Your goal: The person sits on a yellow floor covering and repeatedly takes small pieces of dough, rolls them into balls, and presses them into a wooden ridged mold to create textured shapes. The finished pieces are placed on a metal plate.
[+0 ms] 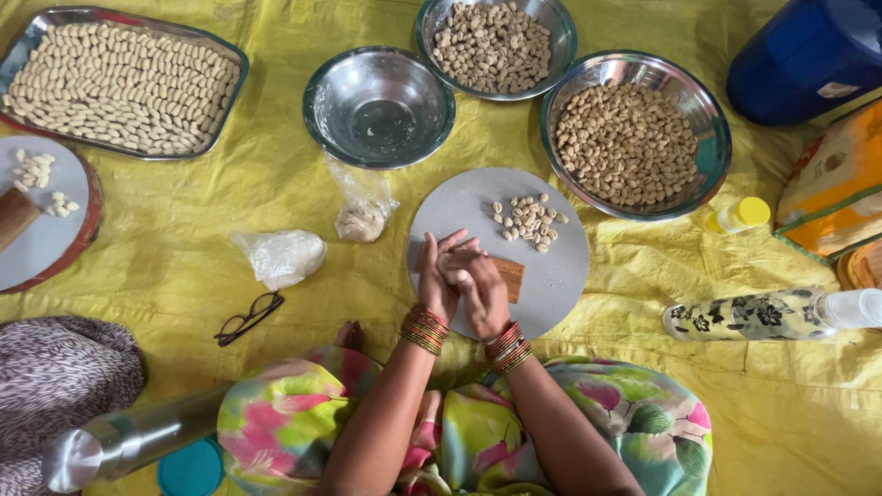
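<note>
A bright yellow sheet (230, 211) is spread beneath everything. At its centre a plain grey round board (551, 266) is set, dotted with pale beige dough pieces (528, 220); a brown ridged wooden comb (507, 277) is laid on it. Above the board, three shiny silver bowls are seen; two (494, 46) (634, 138) are filled with tan pieces and one (378, 106) is bare steel. To the board's upper left, a silver tray (119, 83) is packed with cream-white pieces. To its right, a bottle (763, 314) patterned with black flowers on pale yellow is laid. Red and gold bangles (424, 329) are worn on both wrists. Below the board, clothing (303, 413) printed with pink, green and yellow flowers is shown. Black-framed glasses (248, 317) are seen to the left.
</note>
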